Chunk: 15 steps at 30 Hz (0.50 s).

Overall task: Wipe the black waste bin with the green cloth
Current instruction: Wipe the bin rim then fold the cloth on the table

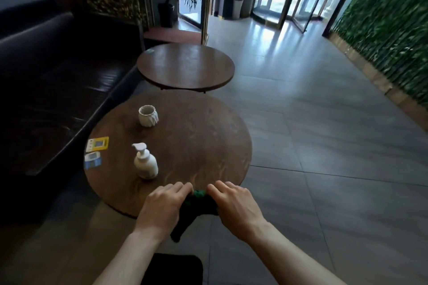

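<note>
Green cloth (199,194) bunched at the near rim of the round wooden table (208,141), at 6 o'clock on the tabletop; a dark fold of it hangs below the edge. Left hand (163,206) grips the cloth's left end, fingers curled over it. Right hand (234,203) grips the right end, fingers curled likewise. Black waste bin (172,268) on the floor directly beneath the forearms, only its top seen. On the table: white pump bottle (145,162) at 8 o'clock, white cup (148,115) at 11 o'clock, two cards (95,152) at 9 o'clock on the rim. Second round table (185,67) beyond, at 12 o'clock.
</note>
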Tool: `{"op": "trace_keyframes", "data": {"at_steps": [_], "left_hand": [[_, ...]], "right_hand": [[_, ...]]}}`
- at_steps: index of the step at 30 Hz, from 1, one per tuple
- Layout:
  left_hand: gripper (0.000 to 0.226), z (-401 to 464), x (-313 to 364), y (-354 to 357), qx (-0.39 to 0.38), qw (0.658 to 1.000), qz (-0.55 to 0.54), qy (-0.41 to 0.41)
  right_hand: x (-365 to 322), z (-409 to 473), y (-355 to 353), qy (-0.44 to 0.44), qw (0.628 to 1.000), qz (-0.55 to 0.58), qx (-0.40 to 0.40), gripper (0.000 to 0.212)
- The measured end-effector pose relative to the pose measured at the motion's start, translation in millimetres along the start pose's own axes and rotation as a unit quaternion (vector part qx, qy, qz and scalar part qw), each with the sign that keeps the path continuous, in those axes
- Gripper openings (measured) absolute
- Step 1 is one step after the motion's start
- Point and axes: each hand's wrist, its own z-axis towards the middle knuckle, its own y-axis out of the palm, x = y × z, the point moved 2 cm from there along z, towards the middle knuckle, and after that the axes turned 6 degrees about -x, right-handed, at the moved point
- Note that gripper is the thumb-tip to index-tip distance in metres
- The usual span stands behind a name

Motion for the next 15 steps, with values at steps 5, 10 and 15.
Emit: {"op": "trace_keyframes", "data": {"at_steps": [5,10,15], "left_hand": [[0.044,36.5,-15.8,10.8,-0.013,1.0,-0.011,0.004],[0.046,84.2,-30.7,28.9,-0.031,0.999,-0.019,0.015],[0.044,148.8,-43.5,59.6,-0.055,0.998,-0.033,0.009]], "right_hand": [[19.1,32.9,1.1,0.043,0.999,0.014,-0.009,0.041],[49.2,68.4,14.4,0.051,0.998,0.043,-0.012,0.035],[102.0,115.8,38.9,0.063,0.996,0.058,-0.028,0.037]]}}
